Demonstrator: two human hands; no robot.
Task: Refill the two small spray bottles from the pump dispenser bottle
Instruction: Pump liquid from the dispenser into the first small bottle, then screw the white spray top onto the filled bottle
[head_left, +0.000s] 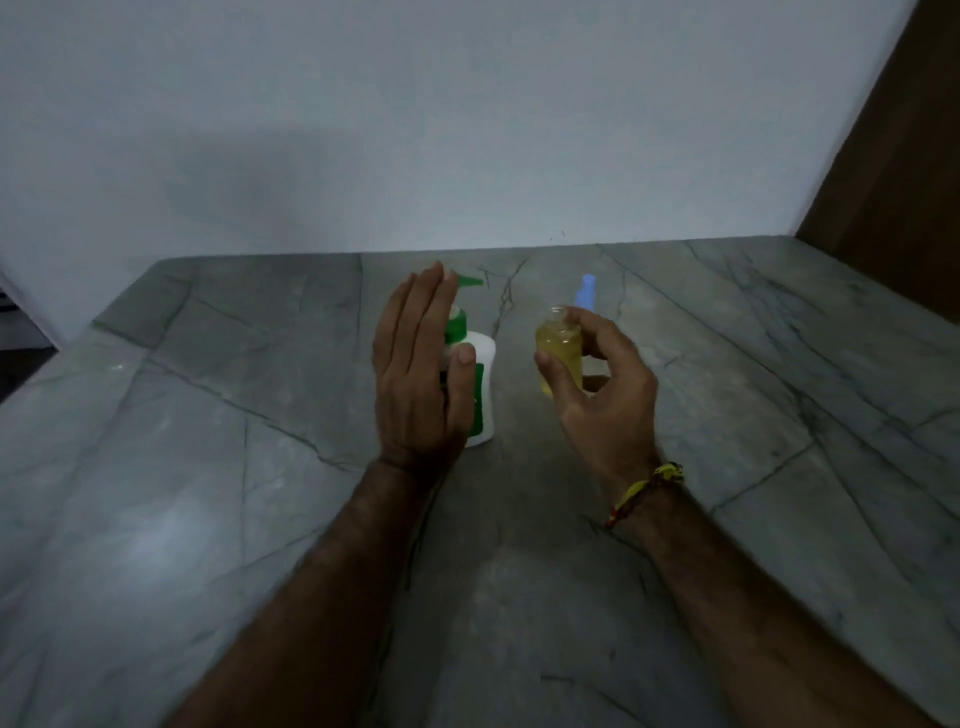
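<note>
A white pump dispenser bottle with a green pump head and label stands on the grey stone counter. My left hand is flat with fingers extended, right beside the bottle's left side and partly hiding it; the thumb rests near its shoulder. My right hand holds a small clear spray bottle with no cap, full of yellowish liquid, lifted to the right of the pump nozzle. Behind that hand rises a second small spray bottle with a pale blue top; its lower body is hidden.
A pale wall runs along the counter's far edge. A brown wooden panel stands at the far right corner. The counter's left edge drops off toward a dark area.
</note>
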